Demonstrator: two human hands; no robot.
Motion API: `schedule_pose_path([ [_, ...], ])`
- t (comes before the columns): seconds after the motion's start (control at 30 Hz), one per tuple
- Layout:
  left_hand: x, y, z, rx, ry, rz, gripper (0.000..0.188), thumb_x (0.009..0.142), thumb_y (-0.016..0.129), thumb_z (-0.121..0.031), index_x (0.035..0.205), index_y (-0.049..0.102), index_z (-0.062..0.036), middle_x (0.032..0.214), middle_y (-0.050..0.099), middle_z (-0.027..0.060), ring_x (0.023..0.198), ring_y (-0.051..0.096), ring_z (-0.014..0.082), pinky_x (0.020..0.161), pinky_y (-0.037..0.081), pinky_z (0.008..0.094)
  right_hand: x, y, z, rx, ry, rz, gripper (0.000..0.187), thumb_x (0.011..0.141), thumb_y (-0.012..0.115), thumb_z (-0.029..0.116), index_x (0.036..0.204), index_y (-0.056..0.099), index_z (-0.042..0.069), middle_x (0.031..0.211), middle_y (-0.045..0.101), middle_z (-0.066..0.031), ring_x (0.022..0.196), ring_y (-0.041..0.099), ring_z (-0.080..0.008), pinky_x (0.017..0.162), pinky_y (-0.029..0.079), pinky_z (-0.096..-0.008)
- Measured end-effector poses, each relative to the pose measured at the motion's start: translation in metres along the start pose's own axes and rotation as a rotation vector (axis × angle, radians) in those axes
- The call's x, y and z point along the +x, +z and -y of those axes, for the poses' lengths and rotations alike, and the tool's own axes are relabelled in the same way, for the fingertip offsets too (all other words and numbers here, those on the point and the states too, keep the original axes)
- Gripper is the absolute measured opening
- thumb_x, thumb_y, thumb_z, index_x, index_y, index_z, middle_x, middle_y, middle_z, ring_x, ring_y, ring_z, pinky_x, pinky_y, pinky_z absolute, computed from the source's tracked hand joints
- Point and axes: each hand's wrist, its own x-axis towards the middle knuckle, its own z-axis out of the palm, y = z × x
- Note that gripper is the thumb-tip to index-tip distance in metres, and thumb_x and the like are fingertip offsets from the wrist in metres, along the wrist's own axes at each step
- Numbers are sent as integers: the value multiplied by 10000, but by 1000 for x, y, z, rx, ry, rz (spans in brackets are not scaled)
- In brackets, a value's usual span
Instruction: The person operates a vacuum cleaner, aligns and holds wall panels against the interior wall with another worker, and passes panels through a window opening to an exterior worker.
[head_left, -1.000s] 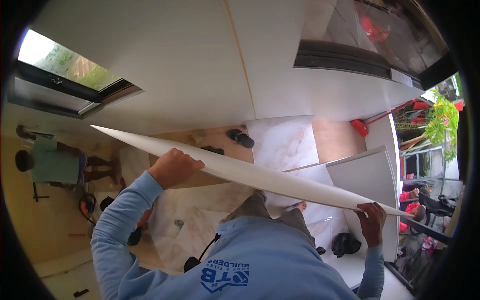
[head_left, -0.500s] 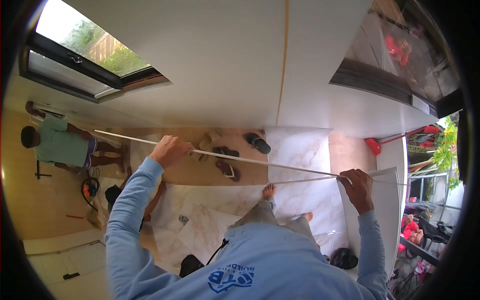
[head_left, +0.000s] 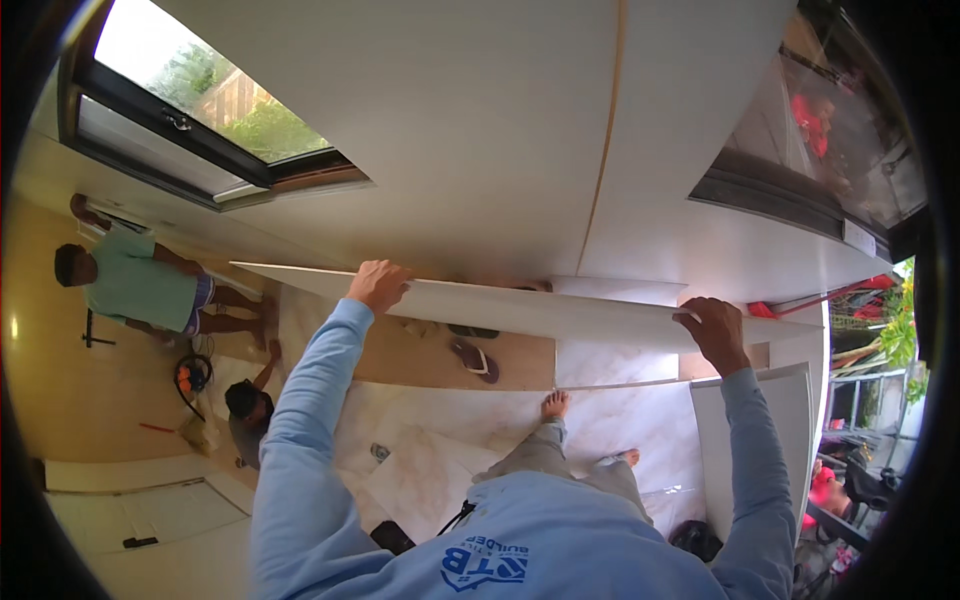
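A long, thin white panel [head_left: 540, 310] stretches across in front of me, its broad face partly turned toward my view. My left hand [head_left: 378, 287] is closed over its upper edge, left of the middle. Farther right, my right hand [head_left: 715, 330] grips the same edge with bent fingers. The panel hangs close to the pale wall [head_left: 470, 130], but whether it touches cannot be made out. Part of the floor and some footwear are hidden behind it.
Marble-patterned sheets [head_left: 630, 430] cover the floor around my feet. A flip-flop [head_left: 474, 360] lies beyond them. Another white panel [head_left: 755, 430] stands at the right. To the left are a person in a green shirt [head_left: 135, 275], a crouching person [head_left: 248, 415] and an open window [head_left: 200, 140].
The panel, seen almost edge-on before, has tilted so its broad face shows. Both hands moved with it, slightly closer to the wall. The crouching person shows more at the left.
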Motion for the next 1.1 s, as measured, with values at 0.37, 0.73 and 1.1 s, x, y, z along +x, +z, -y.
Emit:
schedule_pose_path([
  [0.37, 56, 6, 6, -186, -44, -228, 303, 817, 743, -153, 1112, 703, -99, 1142, 661, 134, 1143, 607, 357, 973, 499, 462, 59, 13, -26, -51, 72, -146, 257, 856, 761, 259, 1046, 660, 117, 1015, 705, -58, 1038, 639, -266, 920, 436, -435],
  [0.73, 95, -2, -8, -197, -120, -420, 504, 782, 802, -127, 1248, 610, -106, 1291, 587, 124, 1263, 526, 340, 1055, 437, 452, 94, 8, -41, -48, 145, -127, 333, 877, 766, 218, 1175, 693, 88, 1216, 638, -110, 1189, 570, -318, 1057, 434, -453],
  [1.1, 109, -4, -16, -107, -163, -475, 589, 794, 796, -136, 1349, 598, -151, 1351, 569, 92, 1298, 496, 326, 1141, 369, 466, 109, 14, -47, -52, 157, -160, 404, 912, 741, 228, 1289, 659, 106, 1314, 608, -119, 1304, 522, -317, 1120, 412, -457],
])
